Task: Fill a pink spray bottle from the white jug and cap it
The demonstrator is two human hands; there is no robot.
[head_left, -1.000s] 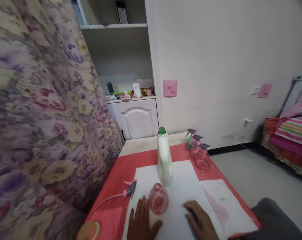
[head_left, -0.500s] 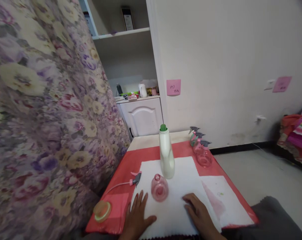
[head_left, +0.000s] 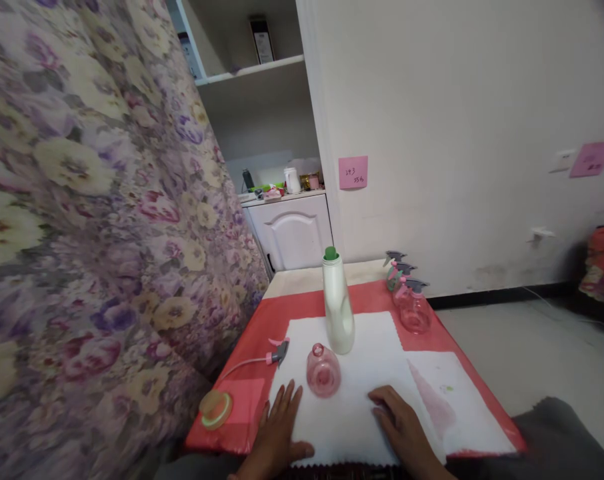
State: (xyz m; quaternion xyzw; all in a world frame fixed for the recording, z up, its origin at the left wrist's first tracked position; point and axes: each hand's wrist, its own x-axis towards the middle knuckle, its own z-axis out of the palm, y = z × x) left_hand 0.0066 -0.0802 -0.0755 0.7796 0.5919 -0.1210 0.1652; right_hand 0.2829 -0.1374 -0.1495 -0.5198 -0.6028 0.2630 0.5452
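My left hand lies flat on the white cloth, fingers spread, holding nothing. On the cloth's right side rests my right hand, fingers loosely bent and apart, with nothing visible in it. Between and beyond the hands stands a round pink clear bottle with an uncapped neck. Behind it is a tall pale-green bottle with a green piece at its mouth. A grey and pink spray nozzle with a long tube lies left of the cloth. Nearer on that side is a yellowish round cap or lid.
Several pink and green spray bottles line the table's right edge. A second white cloth with a pink patch lies at right on the red table cover. A floral curtain hangs at left; a white cabinet stands behind.
The whole view has shifted slightly, so things appear a little further right. Both hands and the objects on the table keep their places.
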